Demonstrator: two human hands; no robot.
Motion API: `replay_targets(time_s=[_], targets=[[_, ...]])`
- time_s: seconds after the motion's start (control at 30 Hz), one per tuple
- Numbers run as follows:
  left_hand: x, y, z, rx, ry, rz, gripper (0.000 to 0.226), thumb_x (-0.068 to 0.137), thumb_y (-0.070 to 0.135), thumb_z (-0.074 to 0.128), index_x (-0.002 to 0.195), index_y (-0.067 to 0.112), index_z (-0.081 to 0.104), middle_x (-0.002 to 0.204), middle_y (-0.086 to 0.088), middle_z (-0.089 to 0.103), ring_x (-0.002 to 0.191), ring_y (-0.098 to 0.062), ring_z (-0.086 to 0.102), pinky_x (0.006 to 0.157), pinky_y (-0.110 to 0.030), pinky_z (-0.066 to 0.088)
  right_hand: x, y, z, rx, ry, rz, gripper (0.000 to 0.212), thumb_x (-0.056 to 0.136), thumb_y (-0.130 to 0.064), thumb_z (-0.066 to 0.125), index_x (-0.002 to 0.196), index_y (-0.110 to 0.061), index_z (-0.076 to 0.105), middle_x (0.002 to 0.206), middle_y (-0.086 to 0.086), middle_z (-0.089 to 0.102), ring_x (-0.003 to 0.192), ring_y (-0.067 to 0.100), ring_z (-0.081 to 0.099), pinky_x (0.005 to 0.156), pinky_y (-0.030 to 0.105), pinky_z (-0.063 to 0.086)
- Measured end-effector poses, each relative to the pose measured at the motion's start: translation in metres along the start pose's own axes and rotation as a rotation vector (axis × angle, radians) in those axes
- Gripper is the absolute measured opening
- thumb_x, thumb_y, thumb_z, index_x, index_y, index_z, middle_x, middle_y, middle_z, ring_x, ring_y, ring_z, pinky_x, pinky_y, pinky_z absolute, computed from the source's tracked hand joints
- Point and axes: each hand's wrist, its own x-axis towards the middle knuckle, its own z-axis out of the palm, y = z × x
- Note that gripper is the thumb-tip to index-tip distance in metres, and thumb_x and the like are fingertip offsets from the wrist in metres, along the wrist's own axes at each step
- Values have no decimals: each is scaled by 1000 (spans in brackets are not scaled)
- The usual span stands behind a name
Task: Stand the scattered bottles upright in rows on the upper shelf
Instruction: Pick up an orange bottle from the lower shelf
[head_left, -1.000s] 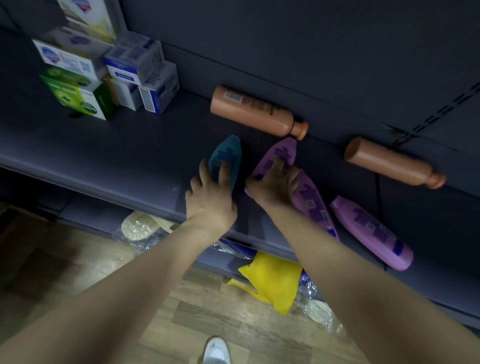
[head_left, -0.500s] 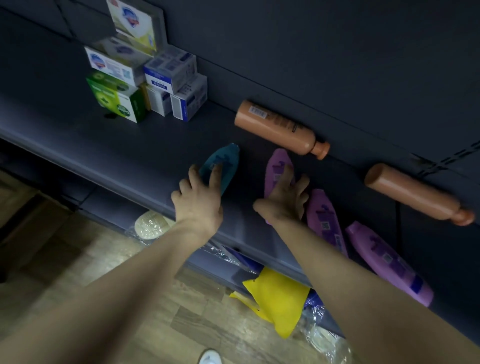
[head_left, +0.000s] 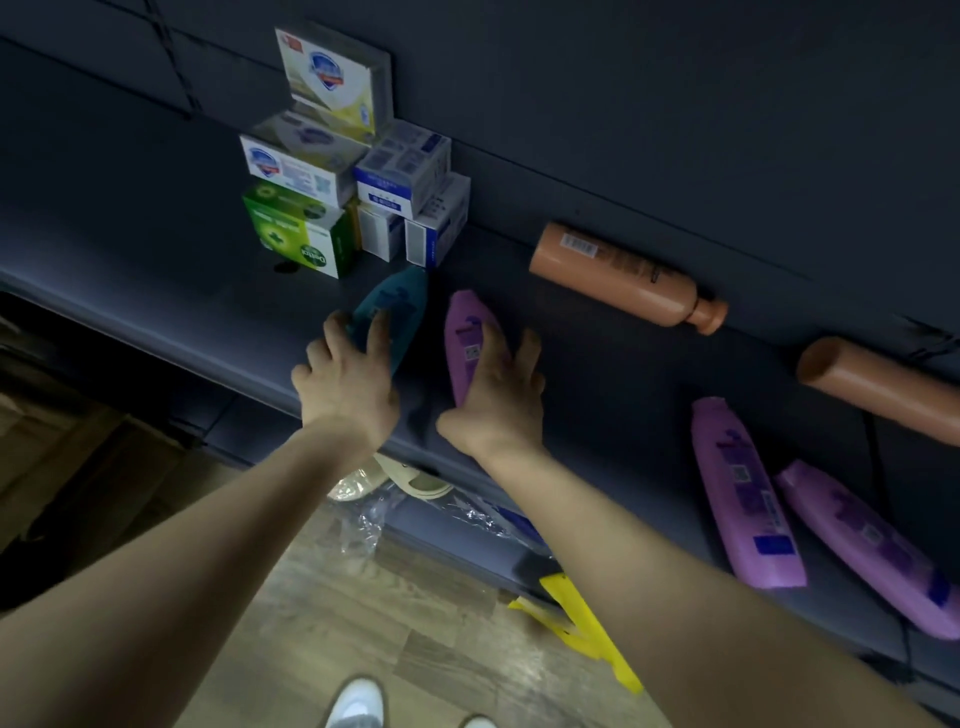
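1. Left hand (head_left: 347, 382) is laid over the near end of a teal bottle (head_left: 396, 306), fingers curled around it, so it's got a grip on that one. The bottle is lying flat on the shelf (head_left: 156, 260), stretching away from the hand toward the back.
2. Right hand (head_left: 497, 395) sits just beside the left one, fingers spread and resting on a purple bottle (head_left: 465, 332) that's also lying down. Can't really tell if it's gripping or just pressing on it.
3. Past the left hand's fingertips there's a stack of soap boxes (head_left: 337, 192) near the back wall.
4. Beyond the right hand and off to its right, an orange bottle (head_left: 623, 273) lies on its side against the back panel, and a second orange bottle (head_left: 878, 384) is further right.
5. Well to the right of the right hand, two more purple bottles (head_left: 745, 493) lie flat side by side near the shelf's front edge.
6. Nothing's upright so far, all bottles are on their sides.
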Motion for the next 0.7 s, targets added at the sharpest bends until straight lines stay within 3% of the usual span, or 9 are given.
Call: replay_targets(time_s=[0.33, 0.4, 0.47, 0.57, 0.63, 0.7], targets=[[20, -33, -5, 45, 2, 83, 73, 91, 23, 54, 151, 22, 12, 149, -16, 15, 126, -38, 32, 95, -45, 35, 19, -32, 14, -38, 9, 76, 97, 77, -18, 71, 151, -24, 8, 154, 10, -8, 133, 39, 22, 107, 42, 33], [19, -32, -6, 49, 12, 107, 72, 88, 21, 56, 150, 18, 20, 148, -18, 20, 129, -39, 30, 96, -45, 34, 20, -34, 18, -31, 25, 70, 96, 77, -19, 71, 150, -24, 10, 154, 11, -5, 134, 39, 22, 107, 42, 32], [19, -29, -7, 25, 65, 179, 69, 79, 16, 67, 142, 9, 39, 141, -24, 35, 125, -44, 37, 93, -49, 37, 20, -33, 20, -40, 59, 45, 89, 80, -23, 69, 149, -24, 14, 153, 11, 3, 133, 39, 24, 107, 42, 31], [21, -20, -3, 79, 136, 302, 61, 53, 10, 83, 110, 1, 65, 111, -29, 60, 95, -49, 59, 73, -54, 48, 18, -28, 22, -81, 128, -4, 72, 89, -36, 56, 149, -23, 19, 151, 10, 14, 132, 36, 26, 106, 43, 28], [18, -9, -5, 73, 171, 375, 48, 59, 12, 78, 105, 1, 68, 108, -27, 62, 92, -48, 61, 71, -54, 49, 18, -20, 20, -76, 165, -2, 62, 94, -40, 47, 149, -25, 22, 152, 9, 17, 134, 33, 24, 108, 43, 25], [14, 5, -6, 48, 128, 412, 43, 76, 19, 63, 117, 4, 62, 125, -21, 57, 111, -46, 53, 84, -55, 45, 19, -10, 17, -65, 193, 13, 55, 96, -39, 41, 148, -25, 27, 153, 9, 19, 135, 32, 24, 109, 43, 25]])
